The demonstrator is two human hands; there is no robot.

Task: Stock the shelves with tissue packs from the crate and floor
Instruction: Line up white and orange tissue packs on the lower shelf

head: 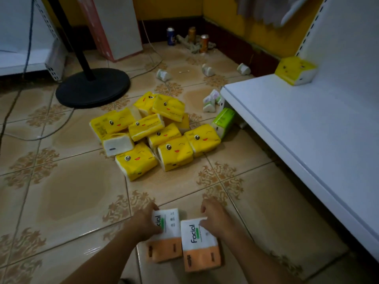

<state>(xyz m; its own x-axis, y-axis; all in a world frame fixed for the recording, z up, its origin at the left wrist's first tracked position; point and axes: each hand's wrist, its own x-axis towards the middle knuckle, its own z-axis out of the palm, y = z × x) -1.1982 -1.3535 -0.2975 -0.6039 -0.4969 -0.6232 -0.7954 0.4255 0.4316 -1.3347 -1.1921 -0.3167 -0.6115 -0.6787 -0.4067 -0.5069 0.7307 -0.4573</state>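
Left hand [144, 222] fingers curl round left pack [167, 238]. Right hand [215, 219] grips right pack [200, 247]. Both are soft, blocky, white-orange film-wrapped, side by side, low at the glossy patterned floor [71, 201]. Squashy yellow packs [155, 136] are heaped beyond. Smooth white shelf [287, 130] holds a lone pack [295, 73].

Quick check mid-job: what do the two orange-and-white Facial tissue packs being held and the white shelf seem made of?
Left orange-and-white Facial tissue pack and right orange-and-white Facial tissue pack: likely thin printed plastic film, slightly glossy, edges rounded and soft. White flat shelf: probably painted metal, smooth satin surface, folded front edge, slotted upright behind.
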